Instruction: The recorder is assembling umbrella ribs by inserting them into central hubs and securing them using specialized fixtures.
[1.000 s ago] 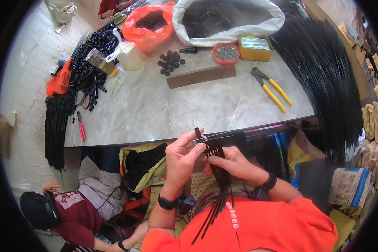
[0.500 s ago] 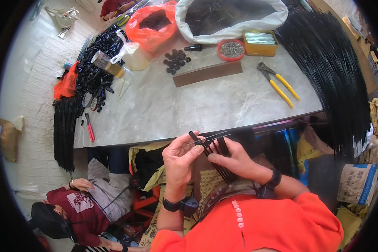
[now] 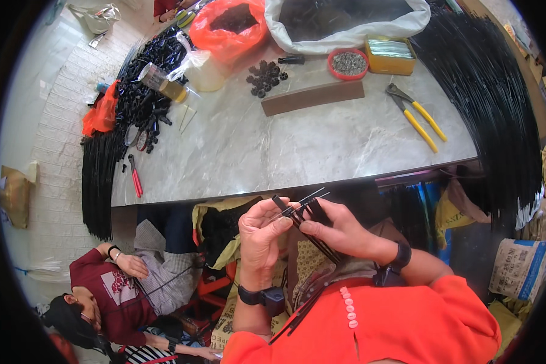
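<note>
Just off the table's near edge, my left hand (image 3: 262,229) pinches the end of a black strip (image 3: 279,202) between thumb and fingers, where thin metal wires (image 3: 314,195) cross it. My right hand (image 3: 344,230) is closed on a bunch of black strips (image 3: 320,242), which slants down toward my lap. The wires seem to run through or across these strips; fingers hide exactly how. Below my left wrist, more long dark strips (image 3: 300,318) lie across my lap.
On the grey table (image 3: 224,158) are yellow-handled cutters (image 3: 417,118), a brown bar (image 3: 312,98), a red dish of small metal parts (image 3: 347,64), black caps (image 3: 266,77) and red-handled pliers (image 3: 134,176). Long black strips (image 3: 491,103) drape off the right side. A person (image 3: 118,285) sits at left.
The view has shifted, so the table sits slightly higher and further right. My hands keep their hold, with the left strip end tilted a little differently. Long dark strips now show across my lap.
</note>
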Tool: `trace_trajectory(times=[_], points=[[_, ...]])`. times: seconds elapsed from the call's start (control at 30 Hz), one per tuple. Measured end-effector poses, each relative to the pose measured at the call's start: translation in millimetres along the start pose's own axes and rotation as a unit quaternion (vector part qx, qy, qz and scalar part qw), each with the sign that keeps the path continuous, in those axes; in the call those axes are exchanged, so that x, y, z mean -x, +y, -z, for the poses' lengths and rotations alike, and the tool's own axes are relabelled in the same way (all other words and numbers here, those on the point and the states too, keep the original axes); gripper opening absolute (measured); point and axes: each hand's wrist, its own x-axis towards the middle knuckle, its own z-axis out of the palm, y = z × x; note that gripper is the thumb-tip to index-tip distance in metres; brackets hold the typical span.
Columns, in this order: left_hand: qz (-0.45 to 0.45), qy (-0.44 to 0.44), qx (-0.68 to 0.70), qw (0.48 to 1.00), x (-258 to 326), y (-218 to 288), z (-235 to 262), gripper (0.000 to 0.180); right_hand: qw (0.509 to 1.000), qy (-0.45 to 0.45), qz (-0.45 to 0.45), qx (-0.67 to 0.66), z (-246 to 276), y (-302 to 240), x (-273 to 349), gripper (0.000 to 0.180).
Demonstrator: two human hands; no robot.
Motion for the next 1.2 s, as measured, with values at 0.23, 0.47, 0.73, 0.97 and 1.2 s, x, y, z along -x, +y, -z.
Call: trace_trajectory(times=[0.23,0.47,0.73,0.97,1.2], points=[[-0.001,0.000,0.003,1.000,3.4,-0.7,0.5,0.040,1.000,0.009,-0.003,-0.028,-6.0,9.7,-5.4,0.035],[-0.041,0.016,-0.044,0.998,2.0,0.9,3.2,0.037,0.987,0.021,-0.038,-0.156,-11.2,23.3,-7.8,0.029],[-0.066,0.060,-0.054,0.995,9.1,-1.2,5.0,0.038,0.991,0.033,-0.001,-0.129,-15.8,18.7,-8.7,0.023],[-0.092,0.091,-0.071,0.989,12.1,-2.9,-0.4,0.038,0.993,0.044,0.008,-0.107,-17.6,17.0,-7.9,0.020],[-0.104,0.100,-0.063,0.988,11.4,-9.6,-0.6,0.038,0.995,0.060,0.035,-0.075,-19.2,20.0,-8.9,0.020]])
